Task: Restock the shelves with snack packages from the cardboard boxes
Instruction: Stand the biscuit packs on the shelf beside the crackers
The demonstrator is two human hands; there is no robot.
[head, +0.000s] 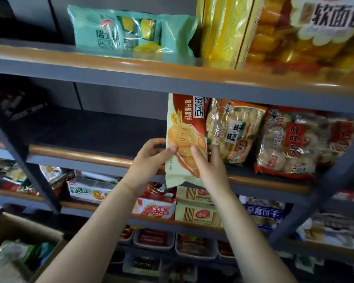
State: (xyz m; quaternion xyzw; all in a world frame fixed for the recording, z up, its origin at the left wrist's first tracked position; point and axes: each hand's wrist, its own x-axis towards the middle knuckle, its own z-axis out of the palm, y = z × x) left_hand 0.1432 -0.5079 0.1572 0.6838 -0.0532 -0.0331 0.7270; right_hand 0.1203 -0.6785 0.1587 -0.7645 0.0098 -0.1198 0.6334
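Fingers of both hands pinch biscuit packet upright at shelf edge

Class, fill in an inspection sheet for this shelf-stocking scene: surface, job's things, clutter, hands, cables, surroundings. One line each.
Surface: middle shelf, grey board with wooden front rail, bare on its left part.
Job's things: biscuit packet held upright at the shelf front, beside the rice cracker bags; cardboard box at lower left holds more packages.
Clutter: nothing seen.
Hands: left hand pinches the packet's left edge; right hand grips its lower right.
Cables: nothing seen.
Surroundings: teal snack bag on the shelf above; stocked shelves below.
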